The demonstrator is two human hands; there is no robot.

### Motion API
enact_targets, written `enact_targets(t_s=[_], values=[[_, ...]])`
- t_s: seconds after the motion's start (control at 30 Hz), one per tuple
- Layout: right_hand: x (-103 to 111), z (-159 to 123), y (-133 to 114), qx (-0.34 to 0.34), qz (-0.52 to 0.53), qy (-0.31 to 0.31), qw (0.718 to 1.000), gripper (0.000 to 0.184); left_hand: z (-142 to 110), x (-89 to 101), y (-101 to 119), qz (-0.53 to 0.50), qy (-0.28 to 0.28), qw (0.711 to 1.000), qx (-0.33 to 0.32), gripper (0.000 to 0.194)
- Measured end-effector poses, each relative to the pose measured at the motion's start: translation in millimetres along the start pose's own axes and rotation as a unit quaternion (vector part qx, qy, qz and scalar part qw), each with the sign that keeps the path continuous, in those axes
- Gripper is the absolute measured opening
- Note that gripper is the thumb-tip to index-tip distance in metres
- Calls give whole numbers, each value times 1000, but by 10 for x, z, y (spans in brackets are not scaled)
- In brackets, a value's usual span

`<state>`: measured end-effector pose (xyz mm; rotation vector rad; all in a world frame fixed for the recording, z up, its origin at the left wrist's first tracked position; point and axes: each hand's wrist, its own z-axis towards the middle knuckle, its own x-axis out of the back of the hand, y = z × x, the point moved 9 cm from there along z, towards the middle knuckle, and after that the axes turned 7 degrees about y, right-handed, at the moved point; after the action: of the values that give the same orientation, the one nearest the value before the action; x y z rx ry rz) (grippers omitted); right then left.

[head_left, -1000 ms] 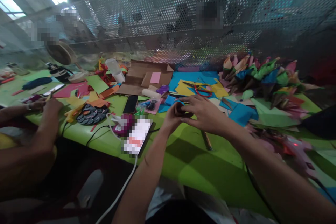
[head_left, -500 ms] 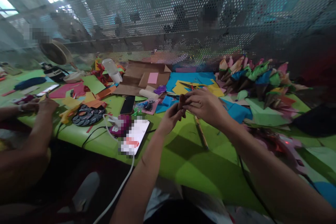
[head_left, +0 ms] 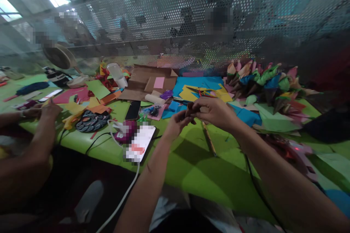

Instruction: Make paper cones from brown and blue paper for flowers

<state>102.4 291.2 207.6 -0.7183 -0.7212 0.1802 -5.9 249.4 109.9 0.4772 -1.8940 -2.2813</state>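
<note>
My left hand [head_left: 176, 125] is closed, its fingertips pinching a small brown paper piece [head_left: 190, 107] that looks rolled. Meeting it from the right, my right hand [head_left: 214, 113] has bent fingers closed on the same piece, which is now mostly hidden by the fingers. Below the hands, a yellow pencil-like stick [head_left: 209, 140] lies on the green table cover [head_left: 188, 167]. Scissors [head_left: 194, 89] rest on yellow paper [head_left: 224, 93] behind them.
A lit phone [head_left: 143, 138] on a white cable lies to the left, beside a purple charger block [head_left: 125, 131]. Several paper cones [head_left: 270, 80] stand at the back right. A pink glue gun [head_left: 303, 156] sits right. A co-worker's hands [head_left: 46, 111] are at far left.
My fingers have closed in over the brown paper piece, so less of it shows. My right hand has dipped slightly; the table items stay in place.
</note>
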Motion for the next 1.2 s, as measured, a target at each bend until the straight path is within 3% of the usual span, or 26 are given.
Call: enact_targets(t_s=[0.2,0.5,0.73,1.0,1.1,1.2], values=[[92,7,86,-15,-61,22,998,9,-25,-10,60,7,-1,1000,-9,54],[48,-30,215,-29,-13,14,999,20,-7,8,-14,-8,1,1000,8,58],[51,-28,227,-45,-16,16,999,17,-18,-3,20,-8,0,1000,5,57],[64,-39,-73,46,-13,-25,999,12,4,89,14,-65,21,998,-8,53],[102,-61,-188,85,-58,-29,994,6,-4,56,8,-76,-1,997,-12,54],[68,-73,-255,108,-90,-49,989,12,-13,27,22,-80,-20,996,-17,54]])
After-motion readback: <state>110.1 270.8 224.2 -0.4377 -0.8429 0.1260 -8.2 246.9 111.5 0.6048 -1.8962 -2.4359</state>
